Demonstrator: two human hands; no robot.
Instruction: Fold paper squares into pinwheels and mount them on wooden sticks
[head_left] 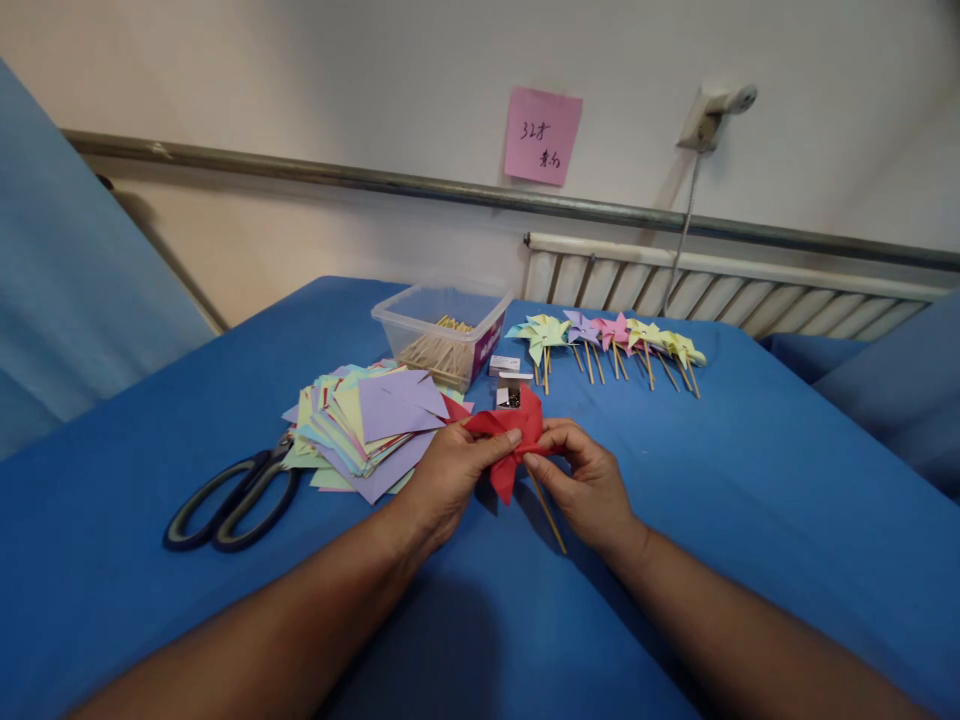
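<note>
A red paper pinwheel (529, 418) on a thin wooden stick (549, 515) is held between my two hands over the blue table. My left hand (450, 468) is closed on its left side, the thumb pressing near the centre. On the right side my right hand (583, 478) pinches a paper blade, thumb and fingers together. The stick slants down below the paper, its lower end bare. Just behind the pinwheel stands a small open box (510, 398) with tiny dark pieces inside. What lies behind the paper at the fingertips is hidden.
Left of my hands lies a pile of cut coloured paper (352, 420), with large scissors (232, 500) beside it. A clear plastic tub (469, 360) of wooden sticks stands behind. Several finished pinwheels (611, 335) lie at the back right, before a radiator (720, 285).
</note>
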